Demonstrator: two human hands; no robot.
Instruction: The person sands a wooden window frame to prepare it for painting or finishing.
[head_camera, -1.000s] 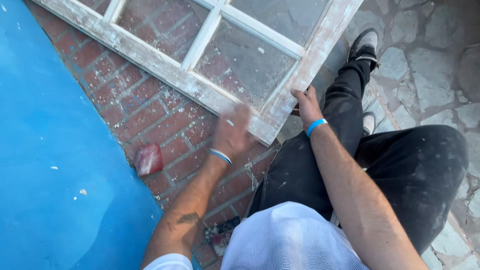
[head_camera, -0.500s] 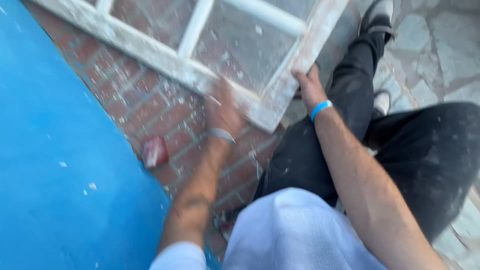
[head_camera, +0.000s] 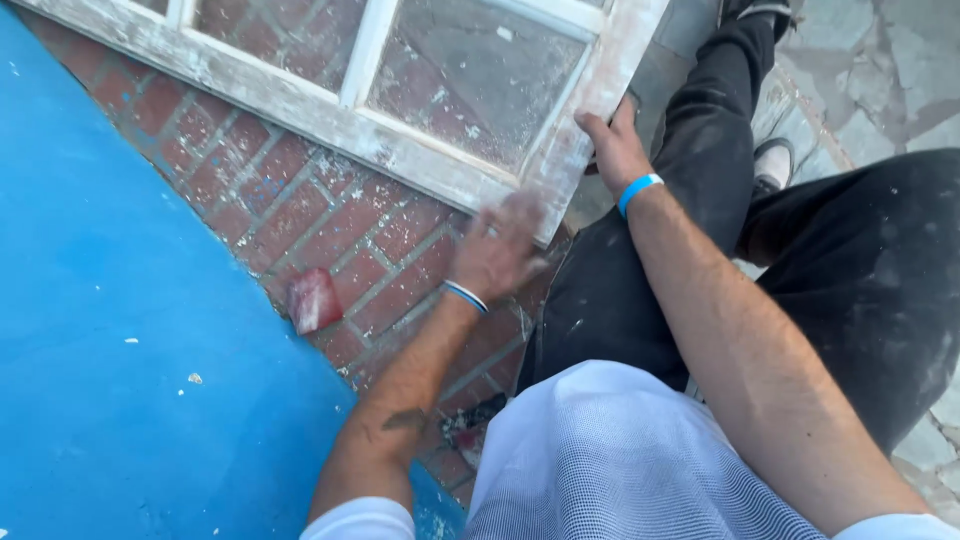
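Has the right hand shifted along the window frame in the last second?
No. The right hand grips the same side rail of the white window frame, just above its lower corner, as before. Only the camera view has shifted.

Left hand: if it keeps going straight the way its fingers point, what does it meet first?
Most likely the bottom corner of the white window frame. The left hand is blurred, its fingers at that corner; contact can't be confirmed.

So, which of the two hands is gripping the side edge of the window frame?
The right hand, wrapped around the old white window frame's side rail. The blurred left hand is at the bottom corner.
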